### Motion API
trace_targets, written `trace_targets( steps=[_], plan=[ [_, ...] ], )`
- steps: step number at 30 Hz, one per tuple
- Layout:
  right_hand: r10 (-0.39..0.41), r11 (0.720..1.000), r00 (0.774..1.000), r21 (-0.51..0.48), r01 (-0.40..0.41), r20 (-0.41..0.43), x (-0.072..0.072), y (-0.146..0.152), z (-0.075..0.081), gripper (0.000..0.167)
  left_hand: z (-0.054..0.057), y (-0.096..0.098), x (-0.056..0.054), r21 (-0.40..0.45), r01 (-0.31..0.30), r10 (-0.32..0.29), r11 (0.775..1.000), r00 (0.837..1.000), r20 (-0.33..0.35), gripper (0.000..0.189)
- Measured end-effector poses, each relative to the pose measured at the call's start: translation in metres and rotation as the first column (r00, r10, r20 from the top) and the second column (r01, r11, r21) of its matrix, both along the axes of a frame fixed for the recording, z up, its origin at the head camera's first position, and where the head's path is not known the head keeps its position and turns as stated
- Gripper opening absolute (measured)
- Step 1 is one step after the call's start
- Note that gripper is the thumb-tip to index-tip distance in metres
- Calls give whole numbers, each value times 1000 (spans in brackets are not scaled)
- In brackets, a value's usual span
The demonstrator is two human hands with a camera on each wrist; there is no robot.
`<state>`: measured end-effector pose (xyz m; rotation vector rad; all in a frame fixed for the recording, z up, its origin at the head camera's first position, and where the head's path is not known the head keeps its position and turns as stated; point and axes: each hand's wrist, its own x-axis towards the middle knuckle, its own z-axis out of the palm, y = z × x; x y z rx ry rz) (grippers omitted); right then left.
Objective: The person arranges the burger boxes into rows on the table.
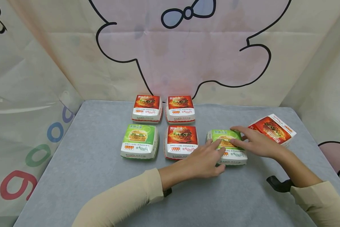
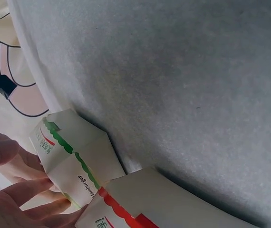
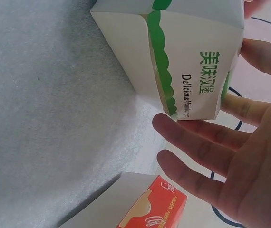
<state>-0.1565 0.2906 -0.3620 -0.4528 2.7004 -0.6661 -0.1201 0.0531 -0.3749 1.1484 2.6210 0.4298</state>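
Note:
A green-and-white hamburger box (image 1: 234,158) sits on the grey cloth between both hands. From its left, the left hand (image 1: 202,159) reaches over with extended fingers, touching the lid's near left part. The right hand (image 1: 256,143) lies at the box's right side, thumb on the lid and other fingers toward the far edge. Up close in the right wrist view, the right hand (image 3: 230,156) has spread, fairly straight fingers against the green box (image 3: 192,71). In the left wrist view, the left hand (image 2: 26,199) is beside the green box (image 2: 76,161), partly cut off by the frame.
Left of the hands stand two red boxes (image 1: 146,108) (image 1: 180,108) behind, with a green box (image 1: 139,141) and a red box (image 1: 181,138) in front. Another red box (image 1: 273,127) lies turned at an angle beyond the right hand. A printed curtain (image 1: 215,56) hangs behind the table.

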Motion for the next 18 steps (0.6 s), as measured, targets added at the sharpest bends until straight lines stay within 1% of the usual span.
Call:
trace_targets(
  steps=[5, 8, 11, 14, 18],
  plan=[
    [-8, 1000, 1000, -12, 8, -14, 0, 1, 2, 66, 1, 0, 0, -5, 0, 0, 1000, 1000, -2, 58],
    [-28, 999, 999, -31, 26, -45, 1, 5, 4, 62, 1, 0, 0, -8, 1, -1, 1000, 1000, -5, 58],
    [-54, 998, 994, -41, 50, -98, 1, 11, 6, 59, 1, 0, 0, -7, 3, -3, 1000, 1000, -15, 58],
    [-95, 995, 983, -57, 87, -160, -1, 17, 7, 58, 2, 0, 0, -5, 3, -3, 1000, 1000, -30, 57],
    [-174, 983, 958, -91, 157, -227, -4, 28, 8, 60, 3, 0, 0, -4, 0, 0, 1000, 999, -37, 56]
  ],
)
